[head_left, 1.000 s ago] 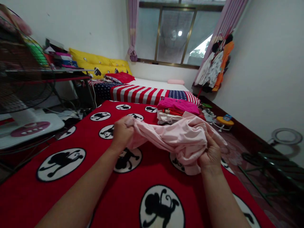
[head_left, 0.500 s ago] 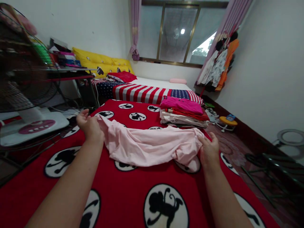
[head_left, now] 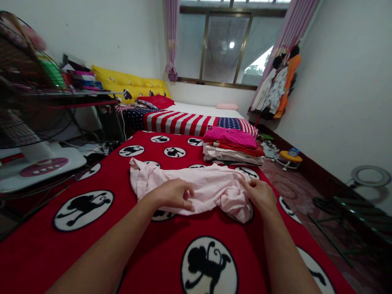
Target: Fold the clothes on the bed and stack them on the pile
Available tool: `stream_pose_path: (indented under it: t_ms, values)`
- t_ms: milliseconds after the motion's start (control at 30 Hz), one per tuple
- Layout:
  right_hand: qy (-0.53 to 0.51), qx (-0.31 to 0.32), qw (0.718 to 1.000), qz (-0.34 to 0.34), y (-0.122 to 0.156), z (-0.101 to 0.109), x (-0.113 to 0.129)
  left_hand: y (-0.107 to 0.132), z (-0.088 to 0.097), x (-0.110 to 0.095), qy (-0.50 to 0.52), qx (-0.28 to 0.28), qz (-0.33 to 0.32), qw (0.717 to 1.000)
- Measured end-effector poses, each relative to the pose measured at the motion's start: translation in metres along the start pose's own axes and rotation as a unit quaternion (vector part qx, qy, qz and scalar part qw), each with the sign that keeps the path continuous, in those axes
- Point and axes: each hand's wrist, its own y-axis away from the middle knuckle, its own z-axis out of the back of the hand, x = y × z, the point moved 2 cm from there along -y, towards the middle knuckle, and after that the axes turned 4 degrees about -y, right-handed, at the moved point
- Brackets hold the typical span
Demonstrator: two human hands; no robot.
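As you work the pale pink garment point(head_left: 208, 188) at twelve o'clock on the red monkey-print blanket point(head_left: 147, 255), your right hand point(head_left: 259, 196) pinches a fold to hold it taut, while your left hand point(head_left: 173, 195) lies curled on top, though whether it grips I can't tell, just below the folded clothes pile point(head_left: 232, 149).

Head-worn view, set above and close behind the left hand point(head_left: 173, 195) and right hand point(head_left: 259, 196), is directed forward and down across a red monkey-print blanket point(head_left: 153, 255), toward a window point(head_left: 226, 45) at the far wall.
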Motion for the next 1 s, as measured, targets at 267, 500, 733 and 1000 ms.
stream_pose_path:
  t_ms: [267, 500, 733, 1000]
  values:
    - [-0.056, 0.257, 0.945, 0.196, 0.019, -0.009, 0.008, 0.03, -0.011, -0.005, -0.245, 0.0, 0.06, 0.968]
    - [0.018, 0.199, 0.957, 0.21, 0.026, -0.01, 0.024, 0.064, -0.022, 0.03, -0.262, -0.114, 0.138, 0.948]
    - [-0.023, 0.137, 0.978, 0.155, 0.019, -0.024, 0.016, 0.082, -0.005, 0.061, -0.062, -0.23, 0.093, 0.967]
    - [-0.227, 0.03, 0.948, 0.219, 0.041, 0.055, 0.031, 0.118, 0.074, 0.038, 0.1, -0.327, 0.106, 0.934]
